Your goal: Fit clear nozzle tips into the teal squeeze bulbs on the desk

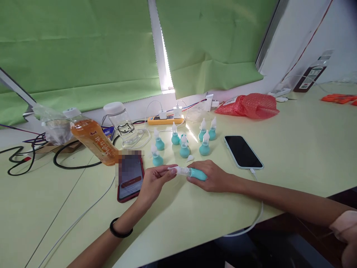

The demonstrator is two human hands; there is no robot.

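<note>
Between my two hands lies a nasal aspirator (183, 171) on its side, a teal squeeze bulb with a clear neck and a whitish tip. My right hand (213, 175) is wrapped round the teal bulb. The tip at the other end is pinched by the thumb and fingers of my left hand (157, 178). Just beyond my hands several more aspirators stand upright, one of them a teal bulb (184, 150) with its tip on. A loose white tip (190, 158) rests on the table close to my right hand's fingers.
A red-cased phone (130, 178) lies left; another phone (243, 152), cable plugged in, lies right. An orange drink bottle (95, 139) leans near a clear jar (121, 123). Behind are a yellow power strip (166, 120) and red bubble wrap (249, 106). The table edge (200, 242) runs in front.
</note>
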